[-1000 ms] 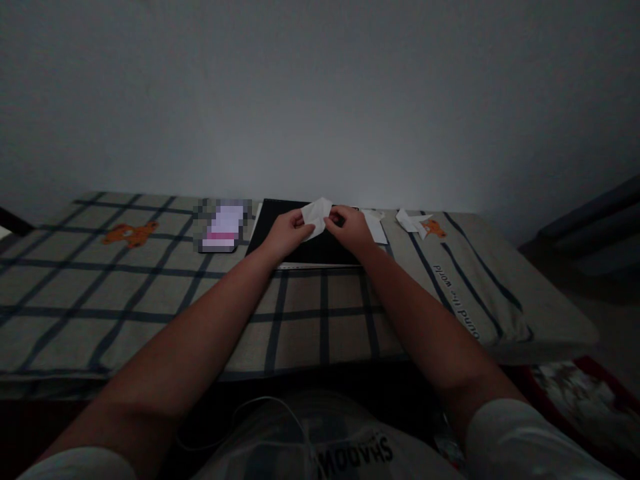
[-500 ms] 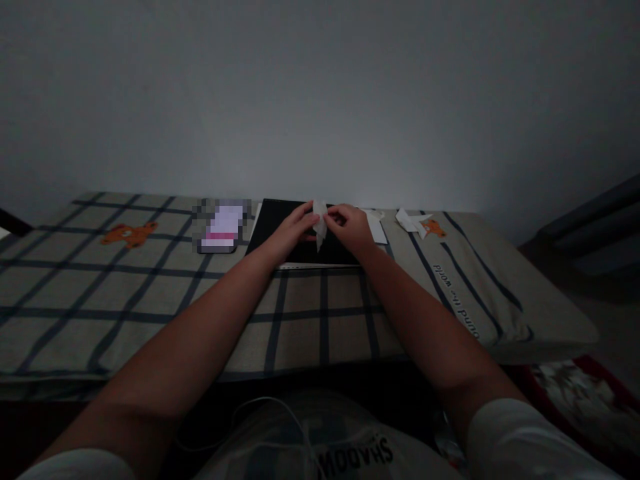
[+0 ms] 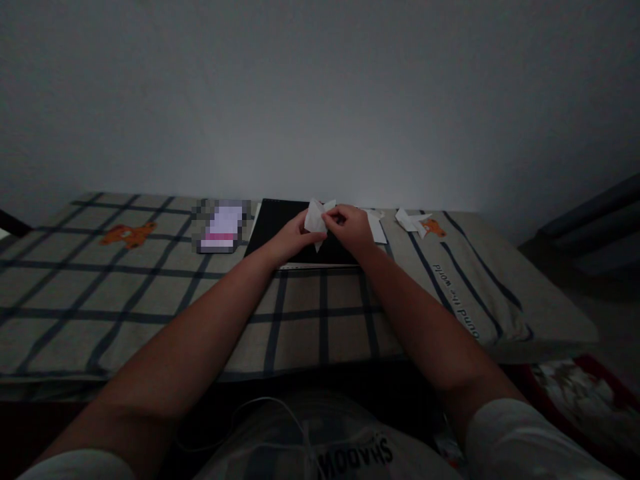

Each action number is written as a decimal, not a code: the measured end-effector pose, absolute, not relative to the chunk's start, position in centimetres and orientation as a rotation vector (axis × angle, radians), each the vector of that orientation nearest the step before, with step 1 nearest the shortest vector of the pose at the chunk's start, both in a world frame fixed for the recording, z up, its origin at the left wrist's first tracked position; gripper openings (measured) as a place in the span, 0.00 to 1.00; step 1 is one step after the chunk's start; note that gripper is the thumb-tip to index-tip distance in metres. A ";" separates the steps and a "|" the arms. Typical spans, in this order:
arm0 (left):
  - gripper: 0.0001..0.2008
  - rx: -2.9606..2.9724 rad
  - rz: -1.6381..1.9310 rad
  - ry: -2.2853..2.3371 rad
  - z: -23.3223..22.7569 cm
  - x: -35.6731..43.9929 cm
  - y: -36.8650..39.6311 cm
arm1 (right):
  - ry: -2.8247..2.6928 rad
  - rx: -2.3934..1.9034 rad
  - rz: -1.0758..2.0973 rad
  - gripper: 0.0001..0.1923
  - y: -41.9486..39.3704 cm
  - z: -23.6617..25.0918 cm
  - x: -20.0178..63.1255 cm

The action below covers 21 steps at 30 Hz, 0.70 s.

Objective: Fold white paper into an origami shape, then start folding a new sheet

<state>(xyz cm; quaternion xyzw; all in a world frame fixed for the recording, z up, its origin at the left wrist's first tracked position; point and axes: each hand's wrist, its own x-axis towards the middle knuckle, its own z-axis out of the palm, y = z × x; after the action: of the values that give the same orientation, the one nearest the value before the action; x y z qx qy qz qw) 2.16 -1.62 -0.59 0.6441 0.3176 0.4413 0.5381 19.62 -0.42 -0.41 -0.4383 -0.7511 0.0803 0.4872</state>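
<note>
A small folded white paper (image 3: 315,217) with pointed corners is held up between my two hands, above a black flat folder or book (image 3: 273,230). My left hand (image 3: 293,237) grips its left side, thumb across the lower front and the other fingers partly hidden behind it. From the right, thumb and index finger of my right hand (image 3: 350,227) pinch the paper near its middle. White paper sheets (image 3: 376,227) lie beside the folder, just right of my right hand. Another folded paper piece (image 3: 413,221) rests farther right on the cloth.
A checked cloth (image 3: 320,333) with bear prints covers the table. Left of the folder lies a phone (image 3: 223,230) with a lit, blurred screen. Behind the table stands a plain wall (image 3: 320,100). A thin white cable (image 3: 260,400) crosses my lap.
The paper has turned from a narrow edge-on view to a wider face with spread points. My left fingers have shifted lower and around it; my right hand has barely moved.
</note>
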 end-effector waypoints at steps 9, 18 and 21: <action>0.16 1.678 1.138 0.993 -1.1 2.0 -1.1 | -1.659 -1.133 0.409 0.06 -0.5 -0.3 19.1; 0.14 1.854 1.090 1.086 0.2 1.4 -1.7 | -1.662 -1.084 0.396 0.29 0.5 -1.4 19.6; 0.13 1.826 1.069 1.021 0.6 1.2 -1.7 | -1.659 -1.050 0.584 0.36 0.8 -1.7 19.6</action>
<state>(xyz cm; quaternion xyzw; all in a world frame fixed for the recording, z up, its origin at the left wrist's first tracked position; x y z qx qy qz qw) 1.15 -1.66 0.64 0.7171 0.4009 0.4197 0.3859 19.62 0.80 -1.66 -0.4381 -0.6917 0.2437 0.5198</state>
